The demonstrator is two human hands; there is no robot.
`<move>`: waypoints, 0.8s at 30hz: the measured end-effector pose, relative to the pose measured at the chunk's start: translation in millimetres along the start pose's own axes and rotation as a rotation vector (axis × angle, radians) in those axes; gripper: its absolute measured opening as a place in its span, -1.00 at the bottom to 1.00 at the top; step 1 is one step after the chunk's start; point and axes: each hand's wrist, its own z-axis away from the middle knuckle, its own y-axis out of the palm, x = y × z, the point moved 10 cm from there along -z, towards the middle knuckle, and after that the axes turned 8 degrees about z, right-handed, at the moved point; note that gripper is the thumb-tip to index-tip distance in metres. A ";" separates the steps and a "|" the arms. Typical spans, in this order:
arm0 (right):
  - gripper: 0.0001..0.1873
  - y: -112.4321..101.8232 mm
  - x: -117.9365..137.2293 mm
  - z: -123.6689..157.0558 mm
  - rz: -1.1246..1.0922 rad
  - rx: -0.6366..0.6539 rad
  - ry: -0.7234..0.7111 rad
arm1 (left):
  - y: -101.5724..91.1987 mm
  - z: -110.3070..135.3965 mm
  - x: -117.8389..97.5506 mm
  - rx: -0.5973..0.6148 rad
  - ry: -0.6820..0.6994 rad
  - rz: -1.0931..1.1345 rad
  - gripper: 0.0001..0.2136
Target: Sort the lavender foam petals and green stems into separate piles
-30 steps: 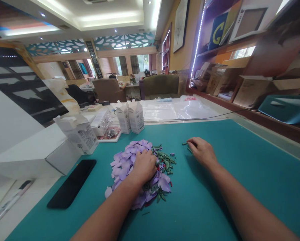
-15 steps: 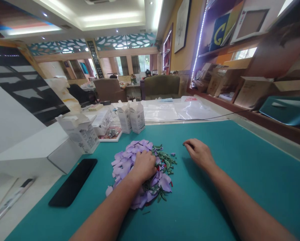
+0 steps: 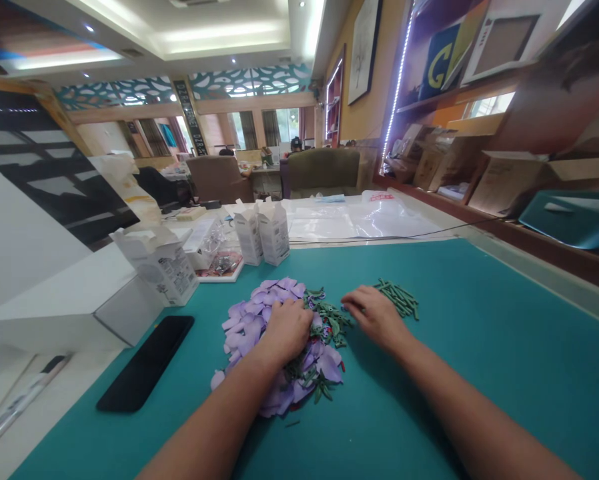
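A heap of lilac plastic petals [image 3: 252, 327] lies on the green mat. Green leaf pieces [image 3: 333, 319] with a few small purple and red parts spread along its right side. My left hand [image 3: 289, 327] rests on the heap, fingers curled down; what they grip, if anything, is hidden. My right hand [image 3: 377, 317] is at the right edge of the leaf pieces. Its thumb and forefinger are drawn together beside a tiny purple part; what is between them is too small to make out. Behind that hand lies a bundle of thin green sticks [image 3: 399, 298].
A black phone [image 3: 146, 363] lies on the mat [image 3: 504, 347] at left. Opened cartons [image 3: 274, 233] stand at the back edge, another carton [image 3: 162, 270] beside a white box [image 3: 79, 300]. A small tray [image 3: 232, 272] holds bagged parts. Plastic sheeting [image 3: 359, 217] covers the table beyond.
My right hand has moved left to the edge of the leaf pieces, uncovering the bundle of green sticks. My left hand has stayed on the heap.
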 end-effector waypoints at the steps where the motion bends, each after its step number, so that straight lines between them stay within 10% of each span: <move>1: -0.77 6.8 10.8 1.2 0.004 0.038 -0.035 | -0.6 0.0 -0.8 -0.008 0.006 0.002 -0.76; 12: -0.75 58.2 57.1 10.8 0.195 0.385 -0.142 | 3.5 -3.8 -5.3 -0.001 0.030 0.048 -0.77; 24: -0.73 61.3 56.1 10.9 0.192 0.343 -0.124 | -5.6 0.3 4.4 0.096 -0.018 0.038 -0.77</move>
